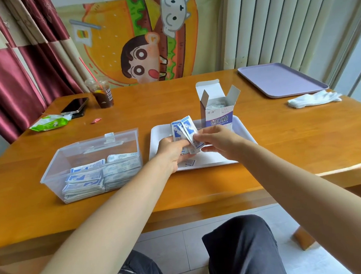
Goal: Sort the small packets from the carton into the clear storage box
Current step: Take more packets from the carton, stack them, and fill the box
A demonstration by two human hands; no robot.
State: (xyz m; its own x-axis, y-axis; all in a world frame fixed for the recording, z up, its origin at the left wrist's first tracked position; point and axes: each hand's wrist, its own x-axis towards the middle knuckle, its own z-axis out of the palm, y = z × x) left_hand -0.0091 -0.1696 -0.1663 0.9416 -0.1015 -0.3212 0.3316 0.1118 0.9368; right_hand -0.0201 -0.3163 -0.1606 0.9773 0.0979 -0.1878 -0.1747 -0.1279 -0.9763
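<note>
Both hands are up over the white tray (158, 136), right in the middle of a batch. The left hand (172, 152) has its fingers curled around a fanned bunch of blue-and-white packets (183, 130), holding them upright above the tray. The right hand (216, 141) meets it from the right, thumb and fingertips pinching the near-right edge of the fan. It looks like one packet is being squared up or peeled off.

Over on the left, the clear storage box (51, 165) sits on the wooden table (282, 142) with its lid tipped back at the far side. It is already well stocked. Stacked packets (86, 182) fill the near half in neat piles, with a few more lying flat behind them. The far part of the box looks bare, so there is room yet.

The carton (218, 115) stands upright on the far side of the tray, flaps open, and something pale shows in its mouth. I judge more packets are waiting in there, though how many I cannot tell. One loose packet (189, 163) lies flat on the tray just under the left wrist.

So a good share is sorted. The bunch in hand, that stray one and whatever the carton holds are left to go.
</note>
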